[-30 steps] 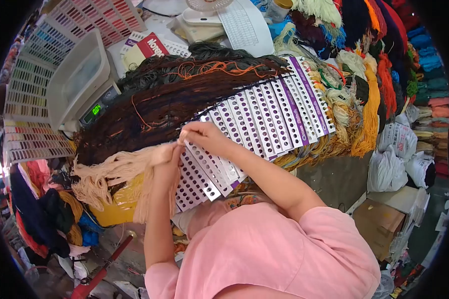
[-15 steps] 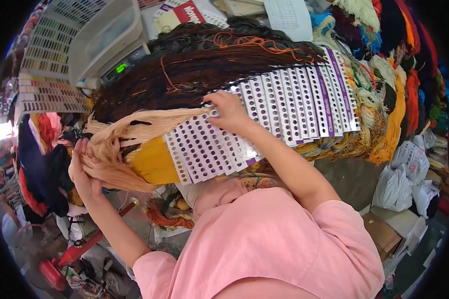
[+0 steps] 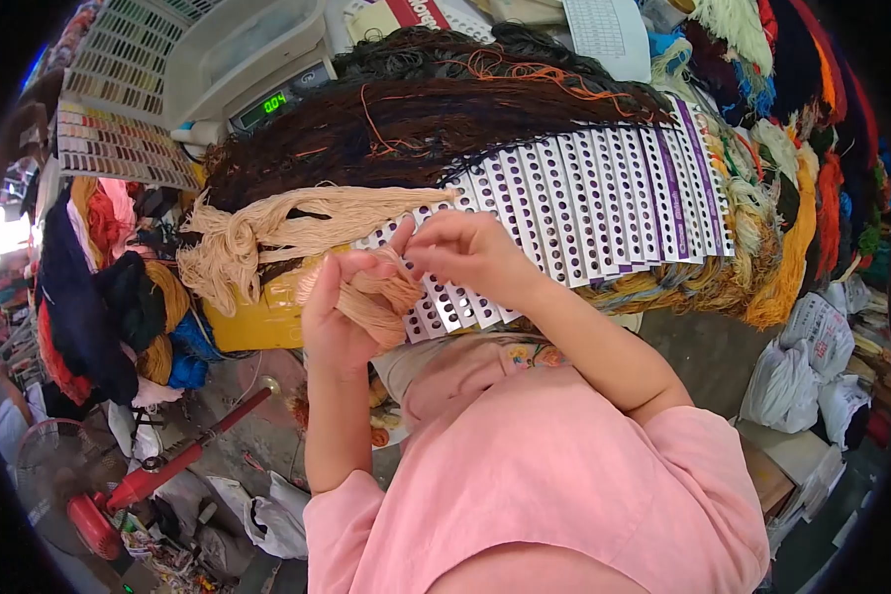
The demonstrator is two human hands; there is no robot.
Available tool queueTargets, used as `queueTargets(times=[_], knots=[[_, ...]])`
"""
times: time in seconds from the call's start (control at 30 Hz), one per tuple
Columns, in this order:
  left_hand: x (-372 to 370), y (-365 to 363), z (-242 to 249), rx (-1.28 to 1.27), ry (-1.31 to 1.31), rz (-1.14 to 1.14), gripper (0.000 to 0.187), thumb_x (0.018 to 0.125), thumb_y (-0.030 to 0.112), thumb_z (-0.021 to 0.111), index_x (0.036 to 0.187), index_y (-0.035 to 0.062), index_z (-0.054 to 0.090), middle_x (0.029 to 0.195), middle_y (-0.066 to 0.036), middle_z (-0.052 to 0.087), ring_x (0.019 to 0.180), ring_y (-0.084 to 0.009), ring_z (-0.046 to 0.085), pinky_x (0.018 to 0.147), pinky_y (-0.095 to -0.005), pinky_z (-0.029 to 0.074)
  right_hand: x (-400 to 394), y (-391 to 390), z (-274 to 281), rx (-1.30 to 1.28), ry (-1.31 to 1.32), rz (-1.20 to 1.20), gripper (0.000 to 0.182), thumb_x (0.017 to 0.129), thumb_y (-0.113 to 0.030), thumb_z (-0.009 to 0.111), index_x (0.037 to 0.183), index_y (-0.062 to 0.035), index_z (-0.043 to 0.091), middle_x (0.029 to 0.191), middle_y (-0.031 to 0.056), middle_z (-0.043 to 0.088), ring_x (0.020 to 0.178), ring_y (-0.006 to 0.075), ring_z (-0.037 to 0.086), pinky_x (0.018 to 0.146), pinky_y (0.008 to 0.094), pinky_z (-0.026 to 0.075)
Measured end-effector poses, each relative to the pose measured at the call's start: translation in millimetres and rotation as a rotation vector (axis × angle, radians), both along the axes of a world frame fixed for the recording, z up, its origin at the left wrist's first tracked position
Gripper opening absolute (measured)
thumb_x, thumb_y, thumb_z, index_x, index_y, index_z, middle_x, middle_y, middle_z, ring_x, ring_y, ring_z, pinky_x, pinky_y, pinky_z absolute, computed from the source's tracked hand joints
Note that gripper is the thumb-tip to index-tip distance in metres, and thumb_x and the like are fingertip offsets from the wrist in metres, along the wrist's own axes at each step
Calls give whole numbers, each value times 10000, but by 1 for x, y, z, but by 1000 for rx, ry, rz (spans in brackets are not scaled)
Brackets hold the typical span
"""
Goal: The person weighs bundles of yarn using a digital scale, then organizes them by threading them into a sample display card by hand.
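My left hand (image 3: 342, 309) is closed around a folded bundle of peach thread (image 3: 378, 302), in front of my body. The fingers of my right hand (image 3: 475, 255) pinch at the top of this bundle, close to my left fingertips; the strands between them are partly hidden. Behind my hands a paler peach skein (image 3: 267, 233) lies loose across the pile. White perforated thread cards (image 3: 564, 208), with rows of dark holes and some purple strips, overlap under and beyond my right hand. A yellow board (image 3: 257, 322) shows left of my left hand.
Dark brown thread hanks (image 3: 366, 124) stretch behind the cards. A scale (image 3: 272, 104) with a lit green display holds a plastic tub (image 3: 243, 54). Colour sample charts (image 3: 119, 69) stand far left. Coloured hanks (image 3: 807, 228) hang right; a red fan (image 3: 94, 525) stands lower left.
My left hand has moved right from the loose skein and now holds a peach bundle near my body. My right hand has shifted slightly down and right to meet it.
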State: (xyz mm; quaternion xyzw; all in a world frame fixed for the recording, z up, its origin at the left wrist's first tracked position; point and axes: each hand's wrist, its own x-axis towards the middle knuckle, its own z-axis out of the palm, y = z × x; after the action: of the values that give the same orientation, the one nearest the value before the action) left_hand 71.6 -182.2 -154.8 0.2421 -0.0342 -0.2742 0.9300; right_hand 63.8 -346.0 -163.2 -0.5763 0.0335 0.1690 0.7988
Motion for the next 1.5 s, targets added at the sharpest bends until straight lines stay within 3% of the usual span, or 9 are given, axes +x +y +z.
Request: queueTargets(times=[0.4,0.5,0.63,0.73,0.83,1.0,1.1,1.27,1.5], knots=[[-2,1,-7,-93,-77,36,407,873,293,238,834,15,532,898,-125,557,1163,-357,237,892,-475,281,-4,-5,-2,491,369,223,70,743,-59,536,769,3,555,619,40,540,435,51,415,398,168,316],[-2,2,5,-119,-8,-30,414,875,292,222,860,7,522,978,-148,528,1129,-360,294,889,-483,281,-3,-13,3,169,186,201,87,751,-77,535,762,4,566,554,8,492,446,55,424,401,165,319],[-2,44,12,-130,191,-79,368,856,319,288,883,14,493,896,-138,507,745,-242,496,636,-346,439,16,-92,30,443,-73,-125,185,760,-130,517,895,-3,518,980,136,500,658,107,532,402,172,434],[14,141,-2,-436,265,64,303,848,289,336,838,35,501,782,-54,510,507,-101,463,488,-226,412,26,-227,64,455,-388,-286,165,797,-109,415,853,13,511,906,161,530,879,233,514,830,345,400],[5,188,-7,-343,329,362,264,847,265,360,786,46,494,784,-44,524,439,-58,422,394,-193,351,19,-338,98,499,-539,-555,121,760,-23,408,748,87,459,784,162,492,869,272,464,914,416,297],[35,107,-31,-140,293,-40,183,820,216,428,784,57,512,647,-9,510,433,-39,390,390,-180,347,39,-269,59,-201,-627,-562,197,774,-125,410,783,23,539,771,115,542,793,219,512,776,328,388],[43,-18,-19,592,329,-5,142,792,164,471,836,45,537,708,-22,543,486,-46,416,452,-174,373,49,-148,-6,-463,-228,-405,154,697,-167,571,703,-14,588,644,13,542,570,85,480,540,219,384],[65,-95,-44,1029,29,-593,169,750,127,517,886,30,545,800,-41,577,504,-56,425,444,-174,370,39,-92,-64,-765,-281,-299,80,667,-85,573,690,-8,571,622,58,506,567,139,484,528,249,387],[142,-48,-72,838,196,258,132,776,155,503,861,59,533,744,-36,552,517,-82,424,455,-189,363,29,-84,-90,-907,-643,-437,78,642,-79,564,641,-18,516,634,91,480,619,259,467,575,333,372]])
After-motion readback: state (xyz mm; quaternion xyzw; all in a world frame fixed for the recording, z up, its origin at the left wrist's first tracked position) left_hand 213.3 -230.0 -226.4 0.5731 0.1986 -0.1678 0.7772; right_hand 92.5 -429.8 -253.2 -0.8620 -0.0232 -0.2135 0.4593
